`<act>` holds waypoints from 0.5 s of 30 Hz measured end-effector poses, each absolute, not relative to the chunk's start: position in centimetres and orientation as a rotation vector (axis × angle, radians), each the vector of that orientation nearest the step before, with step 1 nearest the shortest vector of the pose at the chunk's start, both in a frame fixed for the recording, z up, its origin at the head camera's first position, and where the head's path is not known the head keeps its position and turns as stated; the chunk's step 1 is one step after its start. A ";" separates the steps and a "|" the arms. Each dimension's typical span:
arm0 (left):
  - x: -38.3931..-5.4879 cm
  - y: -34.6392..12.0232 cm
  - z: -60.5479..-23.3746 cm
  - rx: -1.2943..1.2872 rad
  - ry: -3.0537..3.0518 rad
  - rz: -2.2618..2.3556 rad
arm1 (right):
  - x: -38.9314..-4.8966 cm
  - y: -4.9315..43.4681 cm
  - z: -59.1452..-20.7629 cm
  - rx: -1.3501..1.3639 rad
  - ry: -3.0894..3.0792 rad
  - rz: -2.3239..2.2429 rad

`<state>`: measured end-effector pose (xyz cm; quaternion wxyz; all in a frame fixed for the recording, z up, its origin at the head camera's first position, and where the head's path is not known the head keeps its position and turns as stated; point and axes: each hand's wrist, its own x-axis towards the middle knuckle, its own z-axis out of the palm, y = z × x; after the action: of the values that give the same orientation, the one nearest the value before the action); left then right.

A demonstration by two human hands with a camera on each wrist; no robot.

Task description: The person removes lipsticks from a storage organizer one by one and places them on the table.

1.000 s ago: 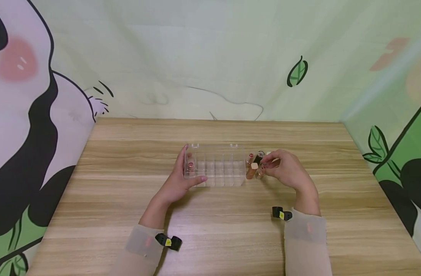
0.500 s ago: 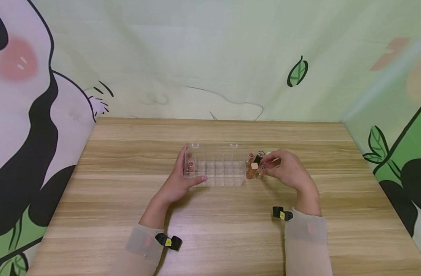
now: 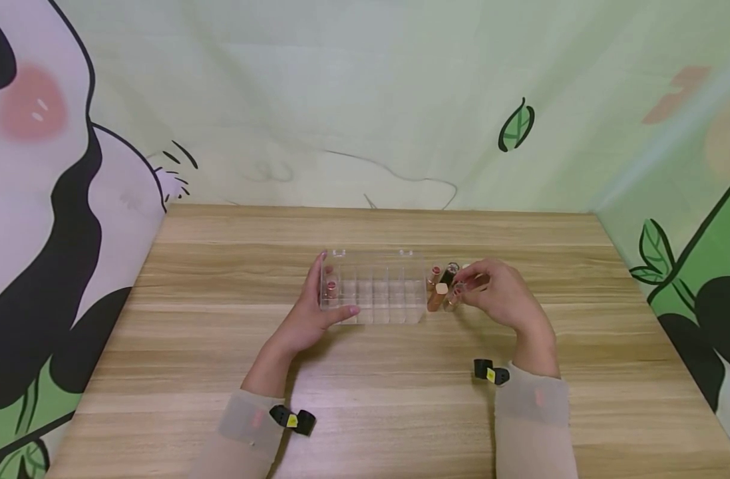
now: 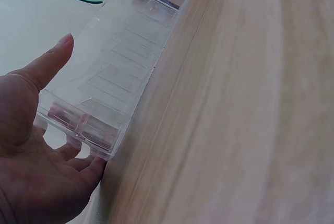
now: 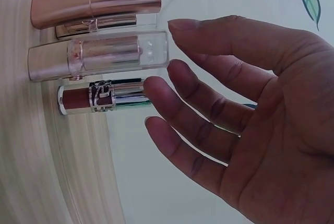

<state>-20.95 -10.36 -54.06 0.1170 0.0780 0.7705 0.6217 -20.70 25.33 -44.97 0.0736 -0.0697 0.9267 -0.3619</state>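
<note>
A clear divided lipstick organizer lies in the middle of the table. My left hand holds its left end, the thumb along the front edge and the fingers round the end. Inside that end is a lipstick. My right hand is just right of the box, at the top of an upright clear-capped lipstick. The right wrist view has its loosely bent thumb and fingertips at the cap's end, not wrapped over it. Whether they touch it I cannot tell.
Beside the box's right end stand a copper lipstick, another shiny gold-toned tube and a tube with a silver patterned band. The wooden table meets a printed cloth wall at the back.
My right hand and forearm have shifted very slightly to the right. The left hand and the organizer stay in place.
</note>
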 end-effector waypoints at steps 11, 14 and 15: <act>-20.9 -10.4 -54.0 0.261 2.247 1.833 | -20.5 25.1 -44.6 -0.222 2.800 -1.094; -20.9 -10.5 -54.1 0.277 2.238 1.843 | -20.5 25.0 -44.5 -0.231 2.812 -1.100; -21.0 -10.5 -54.1 0.278 2.237 1.843 | -20.5 24.9 -44.5 -0.239 2.817 -1.102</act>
<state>-20.95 -10.48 -54.07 0.1146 0.0947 0.7632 0.6289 -20.48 24.94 -44.49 0.0535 -0.0785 0.9271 -0.3626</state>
